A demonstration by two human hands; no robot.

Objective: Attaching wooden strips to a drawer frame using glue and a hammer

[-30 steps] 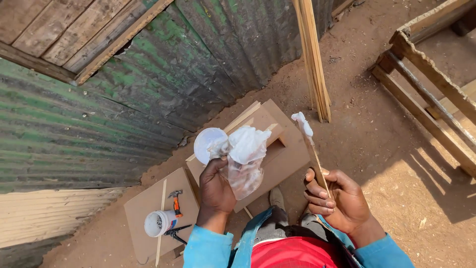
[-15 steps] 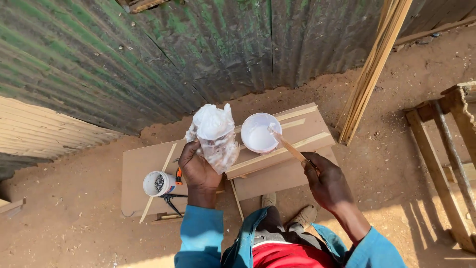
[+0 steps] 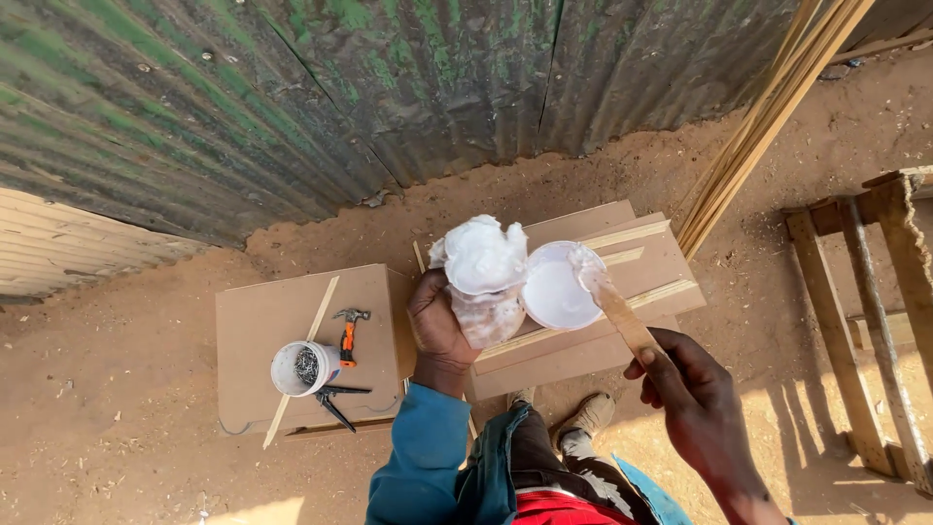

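My left hand (image 3: 439, 324) grips a small container wrapped in crumpled clear plastic (image 3: 483, 279), smeared with white paste. A round white lid (image 3: 556, 290) hangs open beside it, its inside coated white. My right hand (image 3: 688, 389) holds a flat wooden stick (image 3: 622, 316) whose tip rests against the lid's right edge. Both are held above wooden boards (image 3: 632, 262) lying on the reddish dirt.
A brown board (image 3: 262, 326) at left carries a white cup of nails (image 3: 303, 367), a small hammer (image 3: 348, 331), pliers (image 3: 335, 401) and a thin strip. Long wooden slats (image 3: 768, 117) lean on the corrugated metal wall (image 3: 389, 87). A wooden frame (image 3: 865, 311) lies at right.
The view has swung so the wall fills the top. The stick's tip has moved against the lid. The left hand still holds the wrapped container.
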